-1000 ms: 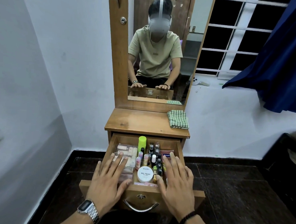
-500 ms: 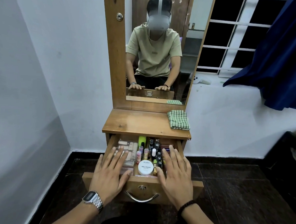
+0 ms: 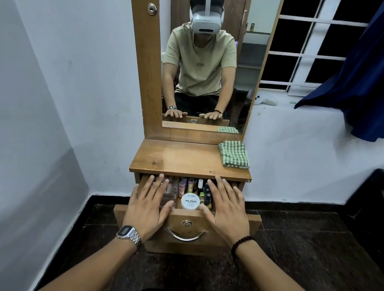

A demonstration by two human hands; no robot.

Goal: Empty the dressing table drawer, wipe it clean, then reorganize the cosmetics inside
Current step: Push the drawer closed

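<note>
Hands flat | L hand [image 3: 147, 207] + R hand [image 3: 226, 211] fingers straight, on drawer [image 3: 185, 238] front

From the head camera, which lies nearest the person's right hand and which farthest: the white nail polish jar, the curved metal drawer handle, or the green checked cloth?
From the right hand:
1. White nail polish jar, in the drawer, beside the thumb.
2. Curved metal drawer handle, on the drawer front, lower left.
3. Green checked cloth, on the tabletop's back right corner.

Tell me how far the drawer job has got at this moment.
Done, it seems: the drawer holds cosmetics standing in rows, with a white nail polish jar at the front. Whether it was wiped cannot be told; the green cloth lies folded on the tabletop. In hand: left hand and right hand lie flat over the drawer, which is only partly out. Left: closing it fully.
</note>
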